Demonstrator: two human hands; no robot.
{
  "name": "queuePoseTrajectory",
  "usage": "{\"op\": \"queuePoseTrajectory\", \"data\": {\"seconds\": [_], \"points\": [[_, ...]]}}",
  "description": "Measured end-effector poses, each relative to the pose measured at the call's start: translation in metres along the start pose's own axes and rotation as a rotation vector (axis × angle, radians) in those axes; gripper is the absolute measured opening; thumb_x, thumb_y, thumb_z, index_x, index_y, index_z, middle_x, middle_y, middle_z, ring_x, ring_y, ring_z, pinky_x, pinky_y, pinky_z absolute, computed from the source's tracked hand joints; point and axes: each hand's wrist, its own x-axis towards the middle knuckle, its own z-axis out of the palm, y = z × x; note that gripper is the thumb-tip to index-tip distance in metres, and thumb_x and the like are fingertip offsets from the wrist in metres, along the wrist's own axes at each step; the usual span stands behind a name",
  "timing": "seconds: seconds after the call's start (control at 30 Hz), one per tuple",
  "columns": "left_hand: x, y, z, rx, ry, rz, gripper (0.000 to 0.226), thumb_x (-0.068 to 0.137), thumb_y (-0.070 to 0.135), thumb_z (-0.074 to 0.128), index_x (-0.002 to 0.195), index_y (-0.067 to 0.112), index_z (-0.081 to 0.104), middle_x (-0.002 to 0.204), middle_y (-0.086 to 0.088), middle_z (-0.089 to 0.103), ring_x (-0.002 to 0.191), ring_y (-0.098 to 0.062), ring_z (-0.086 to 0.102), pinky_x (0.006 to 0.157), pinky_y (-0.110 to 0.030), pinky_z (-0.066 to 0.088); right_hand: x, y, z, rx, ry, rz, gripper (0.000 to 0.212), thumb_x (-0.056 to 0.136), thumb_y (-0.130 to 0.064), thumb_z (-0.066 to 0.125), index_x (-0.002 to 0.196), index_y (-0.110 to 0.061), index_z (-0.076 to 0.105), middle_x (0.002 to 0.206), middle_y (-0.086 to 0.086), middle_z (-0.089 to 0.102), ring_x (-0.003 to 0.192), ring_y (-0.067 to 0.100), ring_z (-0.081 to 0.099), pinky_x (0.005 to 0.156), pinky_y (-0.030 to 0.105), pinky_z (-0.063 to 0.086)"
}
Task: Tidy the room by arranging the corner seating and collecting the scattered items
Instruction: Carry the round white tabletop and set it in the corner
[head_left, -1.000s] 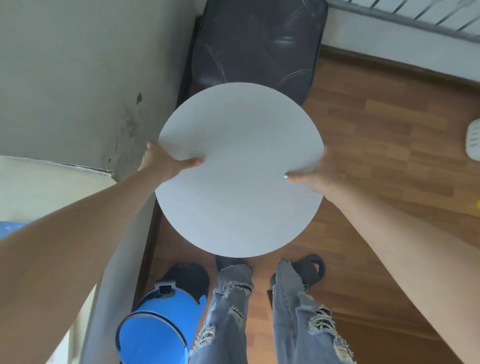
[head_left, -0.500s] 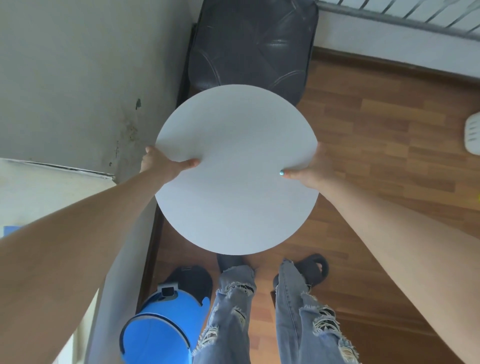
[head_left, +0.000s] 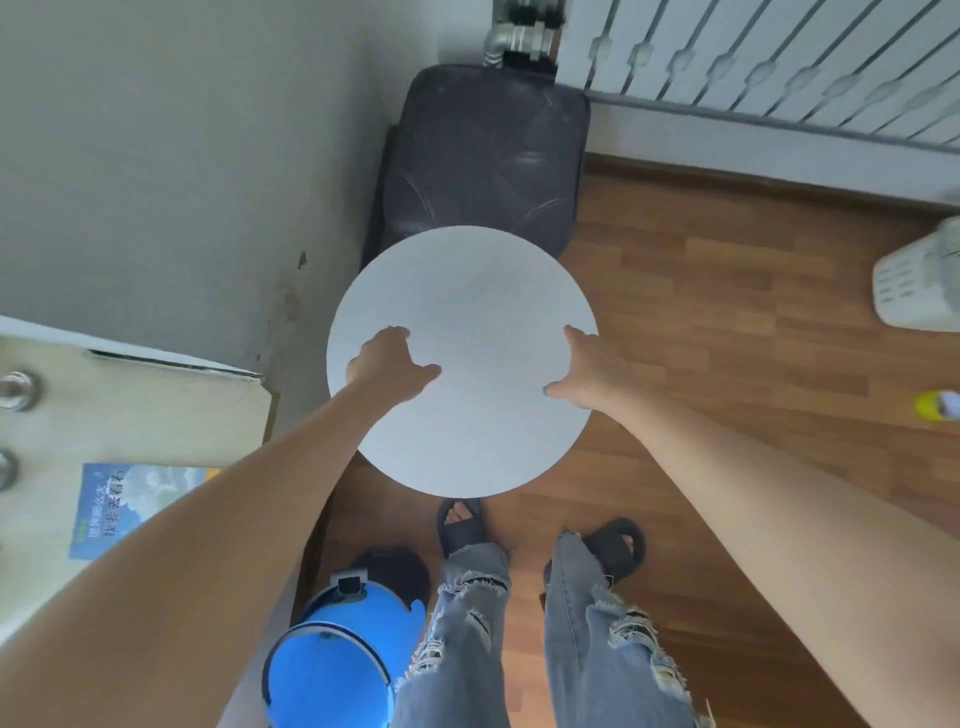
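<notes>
Both hands, the left hand (head_left: 387, 364) and right hand (head_left: 587, 371), now lie released on the round white tabletop (head_left: 462, 291), lowered beside the dark corner seat (head_left: 483, 156) beyond them, seemingly placed.

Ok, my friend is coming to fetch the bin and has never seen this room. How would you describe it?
Start at the doorframe wall on the left and look to the floor beside the person's feet. The blue bin stands there, round, with a domed lid, the only bright blue thing on the floor.
</notes>
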Motion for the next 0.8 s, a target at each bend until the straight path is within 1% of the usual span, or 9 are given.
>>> {"op": "queuePoseTrajectory", "data": {"seconds": [0.07, 0.13, 0.23, 0.33, 0.43, 0.5, 0.57, 0.73, 0.8], "points": [[-0.025, 0.018, -0.022, 0.052, -0.007, 0.078, 0.067, 0.083, 0.048, 0.063, 0.140, 0.020, 0.041, 0.134, 0.000, 0.053, 0.116, -0.021, 0.054, 0.092, -0.037, 0.047, -0.026, -0.010, -0.022, -0.060, -0.036, -0.044, 0.067, 0.083, -0.029, 0.069, 0.139, -0.010, 0.038, 0.132, 0.008, 0.050, 0.114, 0.026, 0.055, 0.089, 0.037, 0.050], [-0.048, 0.034, -0.042, 0.127, -0.011, 0.149, 0.063, 0.084, 0.050, 0.061, 0.137, 0.022, 0.043, 0.135, 0.003, 0.052, 0.119, -0.019, 0.051, 0.091, -0.035, 0.045, -0.050, -0.017, -0.044, -0.120, -0.077, -0.071, 0.061, 0.086, -0.028, 0.066, 0.139, -0.011, 0.041, 0.133, 0.006, 0.051, 0.114, 0.024, 0.056, 0.090, 0.036, 0.049], [-0.085, 0.055, -0.072, 0.227, 0.032, 0.275, 0.058, 0.087, 0.051, 0.057, 0.137, 0.025, 0.043, 0.136, 0.005, 0.051, 0.124, -0.018, 0.048, 0.097, -0.034, 0.042, -0.089, -0.025, -0.074, -0.183, -0.073, -0.128, 0.067, 0.087, -0.030, 0.065, 0.146, -0.016, 0.036, 0.141, 0.003, 0.046, 0.123, 0.023, 0.050, 0.095, 0.035, 0.046], [-0.127, 0.076, -0.109, 0.400, 0.125, 0.431, 0.058, 0.089, 0.052, 0.053, 0.139, 0.025, 0.041, 0.137, 0.003, 0.050, 0.125, -0.020, 0.048, 0.102, -0.035, 0.039, -0.132, -0.031, -0.109, -0.206, 0.018, -0.172, 0.063, 0.088, -0.032, 0.064, 0.144, -0.018, 0.039, 0.139, 0.002, 0.048, 0.124, 0.024, 0.050, 0.096, 0.038, 0.046], [-0.167, 0.097, -0.139, 0.533, 0.242, 0.541, 0.057, 0.091, 0.053, 0.048, 0.138, 0.022, 0.041, 0.136, 0.002, 0.051, 0.122, -0.020, 0.050, 0.100, -0.034, 0.042, -0.175, -0.031, -0.146, -0.220, 0.142, -0.183, 0.055, 0.089, -0.031, 0.061, 0.139, -0.018, 0.043, 0.140, 0.005, 0.048, 0.126, 0.027, 0.048, 0.098, 0.041, 0.046], [-0.193, 0.111, -0.156, 0.530, 0.297, 0.593, 0.057, 0.093, 0.053, 0.046, 0.141, 0.022, 0.038, 0.139, 0.003, 0.048, 0.124, -0.019, 0.048, 0.101, -0.033, 0.041, -0.208, -0.027, -0.171, -0.229, 0.200, -0.185, 0.063, 0.092, -0.031, 0.060, 0.148, -0.019, 0.033, 0.147, 0.004, 0.042, 0.132, 0.026, 0.043, 0.102, 0.040, 0.043], [-0.216, 0.129, -0.175, 0.491, 0.327, 0.656, 0.057, 0.093, 0.052, 0.046, 0.142, 0.023, 0.036, 0.142, 0.005, 0.045, 0.128, -0.018, 0.044, 0.105, -0.031, 0.036, -0.238, -0.023, -0.196, -0.239, 0.266, -0.190, 0.069, 0.094, -0.033, 0.058, 0.153, -0.020, 0.024, 0.152, 0.002, 0.036, 0.136, 0.024, 0.038, 0.105, 0.039, 0.040], [-0.262, 0.178, -0.214, 0.442, 0.435, 0.823, 0.052, 0.090, 0.048, 0.053, 0.134, 0.019, 0.046, 0.138, 0.001, 0.049, 0.128, -0.020, 0.045, 0.103, -0.033, 0.035, -0.296, -0.010, -0.242, -0.249, 0.413, -0.176, 0.071, 0.094, -0.036, 0.057, 0.153, -0.020, 0.021, 0.154, 0.002, 0.032, 0.139, 0.023, 0.034, 0.107, 0.039, 0.039], [-0.281, 0.196, -0.222, 0.454, 0.466, 0.867, 0.054, 0.090, 0.048, 0.054, 0.135, 0.020, 0.045, 0.140, 0.002, 0.046, 0.129, -0.019, 0.043, 0.104, -0.032, 0.034, -0.321, -0.001, -0.248, -0.234, 0.462, -0.147, 0.071, 0.094, -0.037, 0.057, 0.153, -0.021, 0.021, 0.153, 0.001, 0.033, 0.137, 0.023, 0.036, 0.106, 0.039, 0.040]]}}
